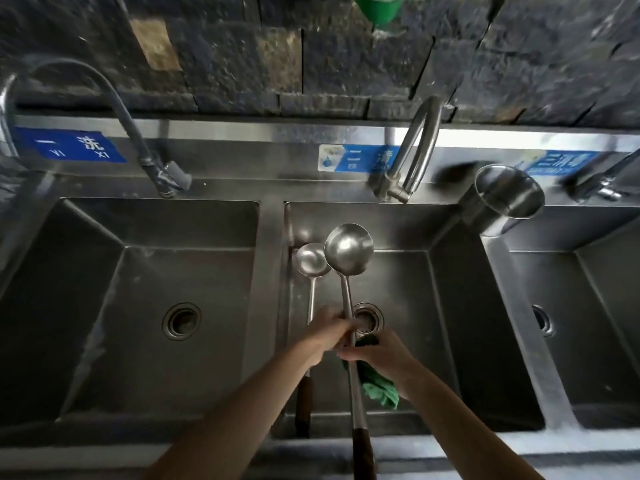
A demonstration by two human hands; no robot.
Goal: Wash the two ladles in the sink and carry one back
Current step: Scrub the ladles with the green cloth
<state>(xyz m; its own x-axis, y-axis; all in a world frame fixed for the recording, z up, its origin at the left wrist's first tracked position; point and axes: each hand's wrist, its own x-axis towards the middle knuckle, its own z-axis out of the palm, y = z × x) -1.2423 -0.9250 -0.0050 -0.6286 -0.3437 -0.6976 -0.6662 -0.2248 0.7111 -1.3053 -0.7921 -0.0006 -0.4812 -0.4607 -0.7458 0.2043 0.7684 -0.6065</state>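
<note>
Two steel ladles are over the middle sink basin (450, 306). The large ladle (349, 249) has its bowl up and its dark handle reaching toward me. My left hand (329, 332) grips its shaft midway. The small ladle (311, 259) lies to its left along the basin's left wall, its shaft passing under my left hand; I cannot tell whether that hand holds it too. Just behind, my right hand (379, 351) holds a green cloth (379, 389) against the large ladle's shaft.
A left basin (104, 306) and a right basin (606, 323) flank the middle one. The curved steel faucet (415, 150) stands behind the middle basin, a hose faucet (138, 143) behind the left. A steel cup (504, 199) lies tilted on the divider at right.
</note>
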